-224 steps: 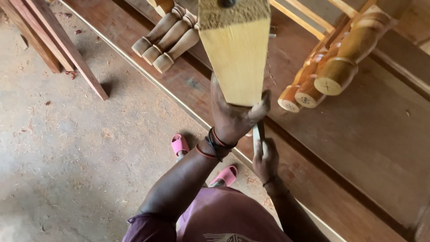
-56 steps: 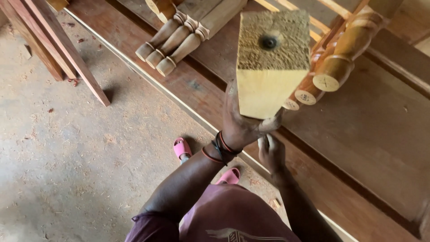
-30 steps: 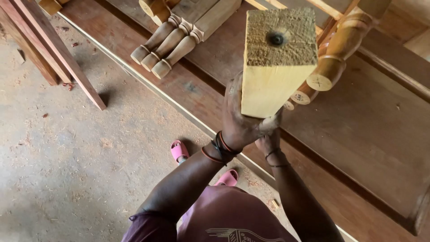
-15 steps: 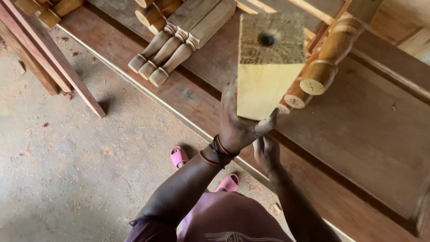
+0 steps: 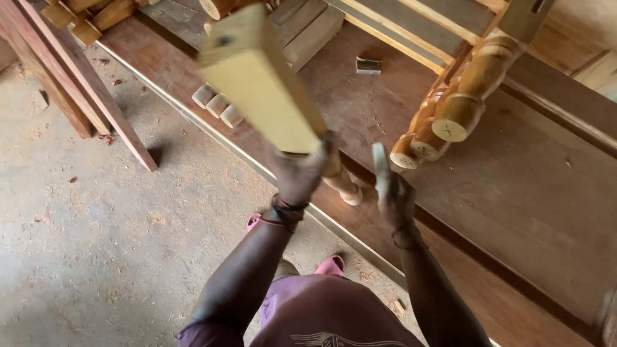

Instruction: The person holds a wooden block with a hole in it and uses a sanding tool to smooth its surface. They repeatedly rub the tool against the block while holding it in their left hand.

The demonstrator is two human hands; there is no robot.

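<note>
Dusty concrete floor (image 5: 83,257) strewn with sawdust; long brown wooden workbench (image 5: 533,212) running diagonally; reddish planks (image 5: 77,83) leaning at left; turned wooden legs (image 5: 450,115) stacked on bench; daylight

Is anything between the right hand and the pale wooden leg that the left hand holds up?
Nothing visible. The right hand, holding a small pale strip, is beside the leg across an open gap; the left hand grips the leg's lower part.

I'm wearing a purple short-sleeved shirt (image 5: 334,315), dark and red bands (image 5: 283,212) circling my left wrist, and pink sandals (image 5: 329,265).
</note>
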